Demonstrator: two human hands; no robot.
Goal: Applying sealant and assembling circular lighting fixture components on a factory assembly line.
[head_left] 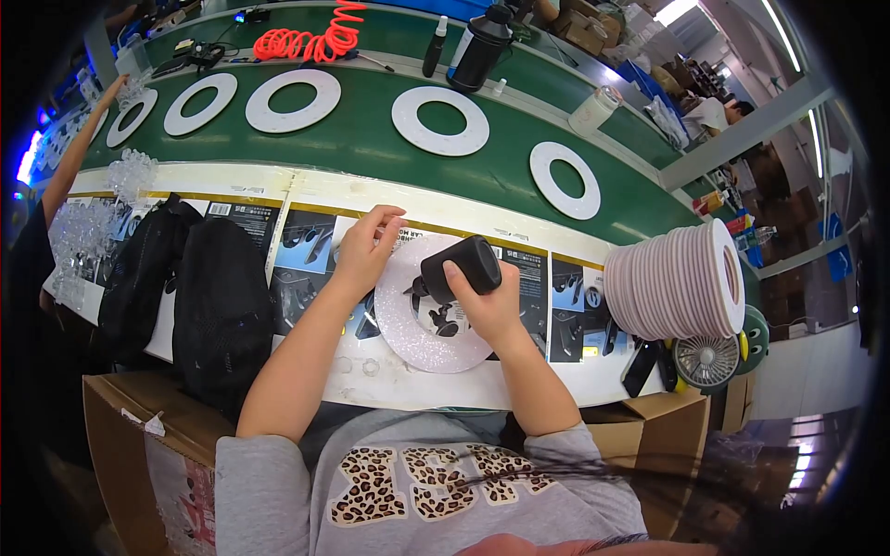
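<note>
- Green conveyor belt (371, 153) runs across the top half, carrying four white flat rings (439, 120) spaced along it.
- White worktable (408, 380) sits below the belt, with printed sheets taped along its far edge.
- Two black mesh bags (218, 310) lie at 9 o'clock from the hands; a cardboard box (125, 445) stands at 7 o'clock.
- Stack of pinkish-white rings (677, 278) lies on its side at 3 o'clock, with a small round fan (706, 360) just below it.
- Glittery white ring (422, 324) lies flat on the table at centre, under both hands.
- Black cylindrical tool (464, 267) is tilted, nozzle end down toward the ring's hole, with small black parts just beneath it.
- Right hand (487, 310) has its fingers wrapped tight around the black cylindrical tool, thumb over the top.
- Left hand (366, 248) has fingers curled, tips pressing the ring's far rim at 11 o'clock; whether it pinches anything I cannot tell.
- Black bottle (480, 46) and red coiled hose (311, 39) sit at 12 o'clock beyond the belt.
- Another person's arm (79, 148) reaches in at 10 o'clock.
</note>
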